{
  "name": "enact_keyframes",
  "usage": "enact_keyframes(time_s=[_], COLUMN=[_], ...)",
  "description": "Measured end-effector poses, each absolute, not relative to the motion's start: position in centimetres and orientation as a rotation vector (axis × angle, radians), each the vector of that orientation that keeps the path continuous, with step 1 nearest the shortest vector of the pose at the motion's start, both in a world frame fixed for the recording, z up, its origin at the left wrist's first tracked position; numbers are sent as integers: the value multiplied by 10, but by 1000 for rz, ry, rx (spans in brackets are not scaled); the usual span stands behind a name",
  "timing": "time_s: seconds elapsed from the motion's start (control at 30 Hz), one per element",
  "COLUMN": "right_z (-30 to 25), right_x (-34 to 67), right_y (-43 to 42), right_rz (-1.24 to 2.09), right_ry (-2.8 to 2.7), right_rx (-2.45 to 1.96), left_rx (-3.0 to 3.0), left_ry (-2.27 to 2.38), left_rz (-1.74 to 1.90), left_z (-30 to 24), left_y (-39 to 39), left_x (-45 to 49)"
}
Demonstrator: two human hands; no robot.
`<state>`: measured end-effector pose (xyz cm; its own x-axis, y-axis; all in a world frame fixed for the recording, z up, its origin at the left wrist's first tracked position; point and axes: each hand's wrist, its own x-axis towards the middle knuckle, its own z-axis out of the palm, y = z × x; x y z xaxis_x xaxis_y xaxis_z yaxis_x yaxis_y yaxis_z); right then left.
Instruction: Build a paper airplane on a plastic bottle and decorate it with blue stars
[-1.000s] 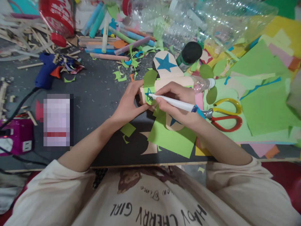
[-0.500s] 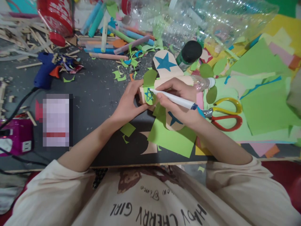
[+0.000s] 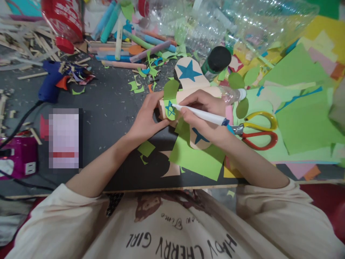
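My right hand (image 3: 205,118) grips a white marker (image 3: 201,114) whose tip rests on a blue star outline drawn on a green patch (image 3: 169,109) of a paper-covered bottle craft (image 3: 188,91). The craft is tan with a rounded wing bearing a solid blue star (image 3: 189,72) and a second wing under my right hand. My left hand (image 3: 147,120) is curled around the craft's left end, holding it steady on the dark table (image 3: 107,108).
Red-and-yellow scissors (image 3: 256,132) lie right of my hand on green paper sheets (image 3: 302,118). A blue glue gun (image 3: 50,84) and a purple power block (image 3: 18,156) sit at the left. Chalk sticks (image 3: 129,46), clear plastic bottles (image 3: 229,21) and paper scraps crowd the back.
The marker tip moved up along the green patch and then slightly down, and the blue star outline has gained lines. My left hand has stayed in place.
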<state>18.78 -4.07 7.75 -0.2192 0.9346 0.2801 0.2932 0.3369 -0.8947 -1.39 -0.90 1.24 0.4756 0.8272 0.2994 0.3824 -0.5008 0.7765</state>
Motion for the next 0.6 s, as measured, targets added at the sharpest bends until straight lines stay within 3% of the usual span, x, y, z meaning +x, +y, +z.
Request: enact_keyframes(time_s=[0.6], right_z=[75], right_x=[189], right_y=[-41], right_rz=[900], right_ry=[-1718], right_rx=[-1094], left_rx=[2078], left_ry=[1007], left_rz=[899], left_z=[11], left_y=[-9], left_x=[-15])
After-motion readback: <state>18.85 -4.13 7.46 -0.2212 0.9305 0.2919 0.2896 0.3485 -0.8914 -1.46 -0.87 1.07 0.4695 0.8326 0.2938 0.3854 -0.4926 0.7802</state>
